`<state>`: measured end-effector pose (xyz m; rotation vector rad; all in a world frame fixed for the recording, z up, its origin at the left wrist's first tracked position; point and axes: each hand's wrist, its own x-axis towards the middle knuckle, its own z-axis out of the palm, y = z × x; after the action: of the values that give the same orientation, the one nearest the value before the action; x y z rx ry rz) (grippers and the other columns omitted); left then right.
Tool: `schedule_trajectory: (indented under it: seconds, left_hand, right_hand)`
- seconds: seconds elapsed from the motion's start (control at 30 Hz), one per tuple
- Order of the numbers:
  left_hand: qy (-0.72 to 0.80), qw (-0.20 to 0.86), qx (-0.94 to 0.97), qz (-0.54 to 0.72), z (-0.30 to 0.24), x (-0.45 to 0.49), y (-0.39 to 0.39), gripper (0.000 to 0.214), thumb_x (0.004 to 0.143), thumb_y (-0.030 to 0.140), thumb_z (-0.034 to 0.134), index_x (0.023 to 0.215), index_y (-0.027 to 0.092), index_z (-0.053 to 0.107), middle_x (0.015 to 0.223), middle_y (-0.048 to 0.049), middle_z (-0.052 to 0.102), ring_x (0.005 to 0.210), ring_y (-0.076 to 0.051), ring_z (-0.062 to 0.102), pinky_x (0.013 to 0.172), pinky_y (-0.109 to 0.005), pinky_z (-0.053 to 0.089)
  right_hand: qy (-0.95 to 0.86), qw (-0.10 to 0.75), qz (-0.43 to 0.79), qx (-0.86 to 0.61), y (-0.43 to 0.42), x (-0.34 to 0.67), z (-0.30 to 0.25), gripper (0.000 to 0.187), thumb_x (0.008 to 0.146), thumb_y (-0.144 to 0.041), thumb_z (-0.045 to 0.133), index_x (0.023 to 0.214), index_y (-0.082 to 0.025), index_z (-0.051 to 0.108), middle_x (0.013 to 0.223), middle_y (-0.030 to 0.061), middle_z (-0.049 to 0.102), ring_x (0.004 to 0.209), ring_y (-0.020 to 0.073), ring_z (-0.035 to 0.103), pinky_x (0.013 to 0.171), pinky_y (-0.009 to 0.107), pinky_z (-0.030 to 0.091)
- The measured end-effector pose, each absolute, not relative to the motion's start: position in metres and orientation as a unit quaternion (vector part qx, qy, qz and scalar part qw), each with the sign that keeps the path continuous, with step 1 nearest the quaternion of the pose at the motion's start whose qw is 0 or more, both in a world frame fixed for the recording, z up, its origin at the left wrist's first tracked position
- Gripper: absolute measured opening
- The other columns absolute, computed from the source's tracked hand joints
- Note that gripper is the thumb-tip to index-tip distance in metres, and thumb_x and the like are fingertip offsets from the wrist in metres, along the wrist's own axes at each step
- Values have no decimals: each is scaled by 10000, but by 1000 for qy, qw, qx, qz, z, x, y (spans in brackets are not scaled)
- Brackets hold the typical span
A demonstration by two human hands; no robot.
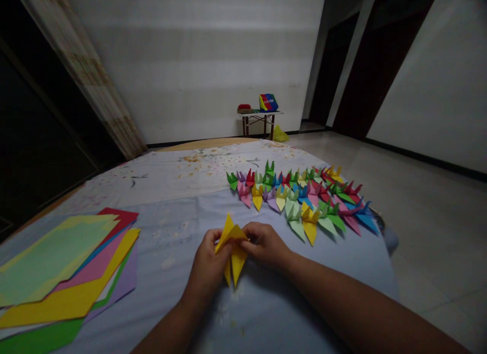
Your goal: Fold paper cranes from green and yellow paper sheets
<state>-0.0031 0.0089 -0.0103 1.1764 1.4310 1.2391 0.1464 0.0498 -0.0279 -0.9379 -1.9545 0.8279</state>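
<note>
A partly folded yellow origami crane [238,260] is held between both hands over the near middle of the table. My left hand [207,260] pinches its left side, thumb in front. On the right side, my right hand [266,245] grips the paper between thumb and fingers. One yellow point stands up between the hands, and two narrow points hang down below them. Some of my fingers are hidden behind the paper. Several finished paper cranes [292,212] in many colours stand in rows to the right, beyond my right hand.
A fanned stack of coloured paper sheets [61,257] lies at the left. Pale blue and flowered cloths [163,207] cover the round table. Against the far wall, a small table [262,114] carries a colourful box [268,103]; a yellow bag [280,134] lies beside it.
</note>
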Motion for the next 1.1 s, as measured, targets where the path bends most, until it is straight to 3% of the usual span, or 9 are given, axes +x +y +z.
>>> schedule_trajectory:
  seconds: [0.17,0.5,0.7,1.1]
  left_hand:
    - [549,481,427,533,-14,-8,14,358,657,327,665,923,181,475,759,-11,662,612,-177,641,567,-277,497]
    - [548,461,401,571,-8,-7,13,434,630,248,699,1003,191,486,858,-37,678,624,-161,653,571,-255,507]
    - [554,442,410,574,-8,-9,13,403,645,262,686,994,181,502,801,-15,664,614,-149,636,563,-236,492]
    - [532,478,425,555,-6,-4,9,520,596,227,718,1050,183,470,896,-35,659,694,-167,651,607,-250,508]
  right_hand:
    - [-769,397,364,-345,48,148,-24,158,795,-280,569,846,-160,658,758,20,638,634,100,545,575,198,414]
    - [-752,399,402,-337,51,151,-19,267,861,-329,469,832,-143,659,767,41,634,706,129,574,637,233,447]
    - [-764,401,409,-298,51,151,-22,234,841,-313,516,948,-154,649,902,67,635,819,151,589,715,259,459]
    - [-729,395,454,-326,54,151,-28,220,828,-306,528,955,-160,633,876,42,631,773,133,577,692,254,462]
